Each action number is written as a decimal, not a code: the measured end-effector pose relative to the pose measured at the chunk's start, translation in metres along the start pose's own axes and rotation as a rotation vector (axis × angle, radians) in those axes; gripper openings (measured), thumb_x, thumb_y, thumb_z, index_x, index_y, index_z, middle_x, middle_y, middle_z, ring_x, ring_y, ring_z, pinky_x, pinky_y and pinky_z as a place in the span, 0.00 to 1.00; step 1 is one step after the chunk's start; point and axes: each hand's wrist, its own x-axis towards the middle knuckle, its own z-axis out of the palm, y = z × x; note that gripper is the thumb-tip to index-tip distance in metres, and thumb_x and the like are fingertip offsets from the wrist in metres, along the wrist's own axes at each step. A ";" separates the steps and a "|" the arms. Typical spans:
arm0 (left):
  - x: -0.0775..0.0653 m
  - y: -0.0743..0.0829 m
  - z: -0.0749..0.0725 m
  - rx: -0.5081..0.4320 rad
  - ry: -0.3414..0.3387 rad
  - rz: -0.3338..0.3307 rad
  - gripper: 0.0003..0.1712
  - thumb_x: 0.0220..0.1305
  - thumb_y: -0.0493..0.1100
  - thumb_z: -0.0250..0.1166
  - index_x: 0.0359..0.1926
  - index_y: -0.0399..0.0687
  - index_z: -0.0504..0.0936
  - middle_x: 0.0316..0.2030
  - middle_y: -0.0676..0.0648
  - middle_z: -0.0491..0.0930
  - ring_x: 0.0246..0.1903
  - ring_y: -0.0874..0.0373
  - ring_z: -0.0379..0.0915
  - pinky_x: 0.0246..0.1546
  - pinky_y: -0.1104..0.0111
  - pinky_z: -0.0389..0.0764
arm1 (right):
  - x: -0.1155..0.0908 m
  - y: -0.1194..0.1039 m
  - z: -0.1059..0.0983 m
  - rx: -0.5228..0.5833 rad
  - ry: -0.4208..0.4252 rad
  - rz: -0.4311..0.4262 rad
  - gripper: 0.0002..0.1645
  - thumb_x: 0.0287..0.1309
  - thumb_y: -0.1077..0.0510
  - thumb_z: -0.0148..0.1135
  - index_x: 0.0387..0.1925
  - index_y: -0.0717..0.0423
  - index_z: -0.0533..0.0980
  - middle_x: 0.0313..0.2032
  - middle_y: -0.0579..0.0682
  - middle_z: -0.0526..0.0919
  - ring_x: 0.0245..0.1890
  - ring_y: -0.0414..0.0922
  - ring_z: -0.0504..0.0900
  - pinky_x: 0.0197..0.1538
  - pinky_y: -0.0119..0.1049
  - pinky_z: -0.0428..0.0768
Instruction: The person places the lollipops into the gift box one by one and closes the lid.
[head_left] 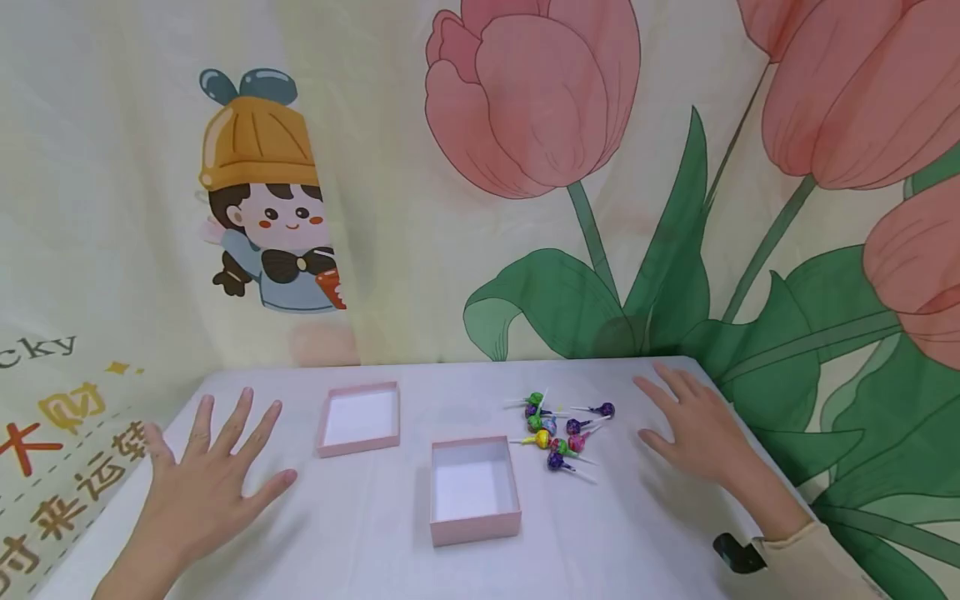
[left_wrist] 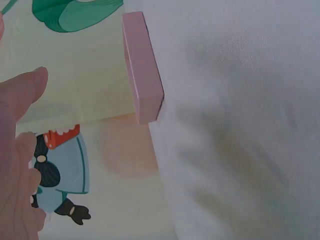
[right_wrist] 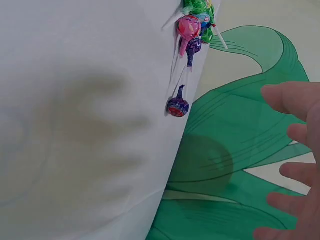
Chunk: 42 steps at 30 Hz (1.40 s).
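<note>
Lollipops in bright wrappers, loosely clustered to the left of the right hand and apart from it, with a purple-wrapped lollipop nearest its fingertips. Wide grip on that side, fingers spread, palm free. Equally wide on the left hand, fingers and thumb splayed, also holding nothing. Just right of the left hand and farther forward, a shallow pink box, white inside. Between both hands, a deeper pink box, white inside facing up, just beside the cluster. Beneath both hands, a white table with soft shadows. Beyond them, a tulip-printed curtain. Behind the right hand, a beige sleeve beside a dark object, too unclear to name.
</note>
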 end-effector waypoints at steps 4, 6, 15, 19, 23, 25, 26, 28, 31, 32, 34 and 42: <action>0.004 0.014 0.001 -0.025 -0.009 0.003 0.59 0.66 0.78 0.60 0.87 0.67 0.43 0.86 0.43 0.40 0.82 0.29 0.23 0.66 0.27 0.07 | 0.017 -0.005 0.001 0.080 -0.018 -0.022 0.41 0.61 0.51 0.77 0.73 0.53 0.74 0.73 0.67 0.70 0.66 0.70 0.74 0.63 0.71 0.78; 0.007 0.022 0.000 -0.046 -0.022 0.003 0.59 0.66 0.78 0.59 0.87 0.65 0.43 0.86 0.41 0.42 0.82 0.29 0.25 0.66 0.26 0.09 | 0.025 -0.007 0.002 0.107 -0.024 -0.034 0.39 0.62 0.52 0.77 0.72 0.53 0.75 0.73 0.66 0.71 0.67 0.69 0.74 0.63 0.70 0.79; 0.013 0.057 -0.005 -0.201 -0.101 0.000 0.58 0.69 0.76 0.60 0.87 0.63 0.45 0.85 0.39 0.46 0.80 0.25 0.40 0.67 0.17 0.25 | 0.054 -0.009 0.011 0.196 -0.069 -0.091 0.34 0.61 0.58 0.78 0.67 0.54 0.79 0.66 0.63 0.78 0.61 0.62 0.80 0.58 0.60 0.86; 0.016 0.074 -0.004 -0.280 -0.120 0.007 0.55 0.69 0.74 0.62 0.87 0.62 0.49 0.85 0.40 0.47 0.79 0.25 0.42 0.68 0.16 0.34 | 0.065 -0.008 0.017 0.225 -0.160 -0.067 0.30 0.64 0.59 0.75 0.67 0.53 0.80 0.64 0.59 0.79 0.62 0.60 0.80 0.61 0.58 0.85; 0.017 0.092 -0.003 -0.343 -0.185 -0.018 0.55 0.68 0.78 0.60 0.86 0.62 0.53 0.84 0.39 0.48 0.80 0.25 0.41 0.68 0.16 0.37 | 0.074 -0.005 0.028 0.250 -0.260 -0.062 0.25 0.67 0.61 0.72 0.64 0.51 0.81 0.64 0.57 0.80 0.64 0.58 0.79 0.64 0.57 0.84; 0.016 0.100 -0.002 -0.369 -0.198 -0.020 0.55 0.68 0.78 0.59 0.86 0.63 0.53 0.84 0.40 0.49 0.80 0.26 0.41 0.68 0.16 0.38 | 0.078 -0.004 0.033 0.265 -0.295 -0.071 0.23 0.67 0.63 0.72 0.63 0.51 0.82 0.63 0.57 0.80 0.64 0.58 0.79 0.65 0.57 0.83; 0.015 0.102 -0.001 -0.386 -0.182 -0.010 0.54 0.68 0.77 0.60 0.86 0.64 0.54 0.84 0.40 0.51 0.80 0.26 0.42 0.68 0.16 0.40 | 0.079 -0.003 0.036 0.267 -0.306 -0.079 0.23 0.67 0.63 0.72 0.62 0.51 0.83 0.63 0.57 0.81 0.64 0.58 0.79 0.65 0.57 0.83; 0.013 0.108 0.002 -0.419 -0.141 0.017 0.52 0.69 0.74 0.62 0.85 0.64 0.54 0.84 0.42 0.52 0.80 0.27 0.44 0.68 0.17 0.44 | 0.081 -0.001 0.041 0.275 -0.320 -0.089 0.22 0.66 0.65 0.72 0.60 0.51 0.84 0.61 0.56 0.81 0.63 0.57 0.79 0.66 0.56 0.83; 0.009 0.117 0.007 -0.464 -0.080 0.065 0.50 0.71 0.69 0.64 0.85 0.64 0.56 0.84 0.44 0.54 0.79 0.28 0.49 0.69 0.19 0.49 | 0.081 0.001 0.049 0.292 -0.346 -0.092 0.22 0.65 0.67 0.72 0.59 0.53 0.84 0.60 0.56 0.82 0.62 0.57 0.80 0.66 0.57 0.82; 0.008 0.121 0.007 -0.476 -0.066 0.078 0.49 0.71 0.68 0.65 0.85 0.63 0.57 0.83 0.45 0.55 0.79 0.29 0.51 0.69 0.20 0.51 | 0.081 0.002 0.051 0.294 -0.355 -0.094 0.22 0.65 0.68 0.72 0.59 0.54 0.85 0.60 0.56 0.82 0.62 0.57 0.80 0.66 0.57 0.82; 0.007 0.127 0.009 -0.493 -0.064 0.093 0.49 0.71 0.68 0.65 0.85 0.64 0.56 0.83 0.45 0.56 0.78 0.30 0.53 0.69 0.21 0.54 | 0.082 0.003 0.056 0.302 -0.380 -0.089 0.21 0.65 0.69 0.71 0.58 0.54 0.85 0.59 0.56 0.82 0.62 0.57 0.79 0.67 0.57 0.82; 0.004 0.144 0.015 -0.553 -0.044 0.125 0.49 0.70 0.64 0.69 0.84 0.63 0.58 0.81 0.44 0.61 0.76 0.35 0.62 0.68 0.23 0.62 | 0.087 0.004 0.073 0.321 -0.461 -0.080 0.22 0.65 0.75 0.64 0.55 0.54 0.87 0.57 0.56 0.82 0.61 0.57 0.80 0.67 0.57 0.81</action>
